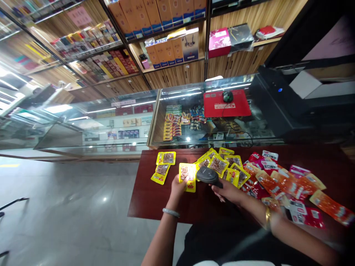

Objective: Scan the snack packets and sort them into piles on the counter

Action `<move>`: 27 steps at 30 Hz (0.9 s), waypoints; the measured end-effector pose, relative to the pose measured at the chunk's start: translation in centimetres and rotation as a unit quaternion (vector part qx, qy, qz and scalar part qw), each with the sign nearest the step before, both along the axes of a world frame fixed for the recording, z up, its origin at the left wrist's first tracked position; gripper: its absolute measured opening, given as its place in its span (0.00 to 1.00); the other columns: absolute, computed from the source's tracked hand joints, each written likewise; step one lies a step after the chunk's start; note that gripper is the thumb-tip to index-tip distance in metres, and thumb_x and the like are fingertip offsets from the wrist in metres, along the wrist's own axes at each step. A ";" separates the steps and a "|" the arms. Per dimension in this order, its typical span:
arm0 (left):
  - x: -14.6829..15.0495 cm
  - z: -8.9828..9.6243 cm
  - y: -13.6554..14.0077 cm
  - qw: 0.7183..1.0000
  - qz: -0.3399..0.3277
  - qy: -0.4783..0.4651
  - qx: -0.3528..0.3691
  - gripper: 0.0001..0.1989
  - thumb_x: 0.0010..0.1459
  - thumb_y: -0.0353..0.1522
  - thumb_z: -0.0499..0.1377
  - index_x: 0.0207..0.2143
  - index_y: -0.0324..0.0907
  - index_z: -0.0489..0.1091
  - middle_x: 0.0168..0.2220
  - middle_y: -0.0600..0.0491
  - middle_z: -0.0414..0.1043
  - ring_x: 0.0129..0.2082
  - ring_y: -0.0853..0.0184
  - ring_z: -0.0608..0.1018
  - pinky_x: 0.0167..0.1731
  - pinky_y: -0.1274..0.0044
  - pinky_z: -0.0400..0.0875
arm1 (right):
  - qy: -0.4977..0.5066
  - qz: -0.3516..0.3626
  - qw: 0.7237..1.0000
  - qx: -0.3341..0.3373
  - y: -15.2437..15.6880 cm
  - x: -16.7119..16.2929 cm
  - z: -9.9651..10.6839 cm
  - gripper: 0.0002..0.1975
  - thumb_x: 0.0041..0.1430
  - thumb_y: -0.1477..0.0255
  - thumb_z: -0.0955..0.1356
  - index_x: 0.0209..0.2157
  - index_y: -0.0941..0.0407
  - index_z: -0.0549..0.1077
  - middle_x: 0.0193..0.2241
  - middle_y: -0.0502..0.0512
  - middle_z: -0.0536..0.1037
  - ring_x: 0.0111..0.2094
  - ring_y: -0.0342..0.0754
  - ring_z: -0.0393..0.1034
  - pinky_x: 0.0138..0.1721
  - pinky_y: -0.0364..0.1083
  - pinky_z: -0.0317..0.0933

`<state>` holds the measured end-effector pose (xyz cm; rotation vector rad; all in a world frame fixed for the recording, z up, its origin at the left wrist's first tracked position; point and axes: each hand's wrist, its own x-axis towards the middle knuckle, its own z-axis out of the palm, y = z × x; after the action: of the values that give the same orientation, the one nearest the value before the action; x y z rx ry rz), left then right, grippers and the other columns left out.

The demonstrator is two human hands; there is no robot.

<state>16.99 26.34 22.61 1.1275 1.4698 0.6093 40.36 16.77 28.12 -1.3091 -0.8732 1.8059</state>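
Pinched in my left hand point(179, 187) is a yellow snack packet point(190, 186), its upper part brightly lit. My right hand point(229, 192) grips a dark handheld barcode scanner point(207, 175) by its handle, and the scanner's head points left at that packet. Just behind the scanner lies a loose pile of yellow snack packets point(218, 164). Left of my left hand, two more yellow packets point(165, 158) rest on the dark red table point(146, 192), one overlapping the other. Orange packets point(288, 183) and red packets point(310, 218) are spread to the right of my right hand.
A glass display counter point(188, 144) stands behind the table, with a red mouse pad point(213, 103) and a black mouse point(227, 96) on top. A dark checkout machine point(283, 107) is at the right. Shelves with boxed goods point(166, 51) line the back wall.
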 end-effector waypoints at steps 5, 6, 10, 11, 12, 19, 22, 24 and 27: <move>2.7 0.6 0.5 0.984 -0.132 -0.117 -0.030 0.20 0.45 0.42 0.66 0.37 0.37 0.75 0.37 0.46 0.79 0.36 0.63 0.78 0.37 0.75 0.71 | 0.009 0.033 0.999 -0.014 0.0 0.1 0.2 0.32 0.49 0.42 0.69 0.41 0.55 0.63 0.15 0.39 0.64 0.13 0.38 0.56 0.18 0.41 0.55; 2.8 0.4 0.7 0.981 -0.143 -0.127 -0.021 0.21 0.46 0.42 0.66 0.37 0.37 0.75 0.37 0.45 0.79 0.37 0.62 0.78 0.39 0.75 0.71 | 0.003 0.045 0.999 -0.013 0.1 0.0 0.2 0.32 0.49 0.42 0.69 0.41 0.55 0.63 0.15 0.39 0.64 0.13 0.38 0.56 0.18 0.41 0.55; 0.3 -0.8 2.3 0.997 -0.060 -0.033 0.031 0.19 0.48 0.42 0.65 0.38 0.38 0.76 0.39 0.45 0.78 0.38 0.63 0.78 0.43 0.73 0.71 | -0.033 0.106 0.994 0.012 1.0 -1.3 -0.4 0.30 0.50 0.42 0.68 0.39 0.55 0.64 0.15 0.40 0.64 0.14 0.39 0.58 0.17 0.40 0.54; -0.8 -1.1 2.9 0.998 -0.044 0.004 0.035 0.18 0.49 0.41 0.65 0.38 0.39 0.75 0.39 0.45 0.78 0.38 0.63 0.78 0.43 0.72 0.70 | -0.040 0.116 0.992 0.017 1.4 -1.8 -0.6 0.30 0.50 0.42 0.68 0.38 0.55 0.65 0.15 0.40 0.64 0.14 0.39 0.58 0.17 0.40 0.54; -2.1 -1.3 3.4 0.997 -0.039 0.047 0.040 0.16 0.49 0.40 0.64 0.38 0.39 0.75 0.39 0.45 0.78 0.38 0.63 0.78 0.43 0.72 0.70 | -0.046 0.121 0.991 0.020 1.8 -2.4 -0.7 0.30 0.50 0.42 0.68 0.38 0.55 0.65 0.15 0.41 0.65 0.14 0.39 0.59 0.17 0.40 0.53; -8.7 -0.6 7.4 0.857 0.050 0.503 0.094 0.35 0.49 0.43 0.65 0.57 0.38 0.63 0.58 0.34 0.64 0.60 0.46 0.65 0.55 0.59 0.59 | -0.035 0.110 0.992 0.046 4.7 -6.3 -0.5 0.28 0.52 0.45 0.69 0.38 0.55 0.66 0.16 0.41 0.65 0.14 0.39 0.58 0.17 0.40 0.54; -10.0 -0.5 8.8 0.859 -0.003 0.512 0.012 0.37 0.43 0.47 0.67 0.53 0.39 0.65 0.53 0.35 0.70 0.57 0.44 0.69 0.52 0.59 0.61 | -0.020 0.104 0.993 0.042 5.0 -6.9 -0.1 0.28 0.51 0.46 0.70 0.42 0.55 0.67 0.17 0.41 0.65 0.15 0.39 0.58 0.17 0.40 0.54; -10.5 -0.5 8.8 0.892 -0.038 0.449 -0.038 0.31 0.41 0.46 0.69 0.45 0.40 0.69 0.45 0.39 0.76 0.50 0.48 0.75 0.49 0.63 0.65 | -0.015 0.102 0.994 0.029 5.0 -7.0 0.2 0.29 0.50 0.45 0.70 0.40 0.55 0.66 0.17 0.40 0.64 0.14 0.39 0.57 0.16 0.40 0.53; -10.8 -0.7 6.7 0.970 -0.009 0.219 -0.103 0.23 0.41 0.44 0.70 0.36 0.41 0.71 0.36 0.44 0.79 0.39 0.56 0.81 0.39 0.71 0.71 | -0.020 0.095 0.995 0.013 4.8 -7.0 0.4 0.30 0.49 0.43 0.69 0.38 0.55 0.65 0.15 0.39 0.63 0.13 0.38 0.55 0.16 0.40 0.51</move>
<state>6.15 33.07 21.89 1.1534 1.8477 0.1895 33.35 21.57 28.54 -1.2855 -1.0704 1.9118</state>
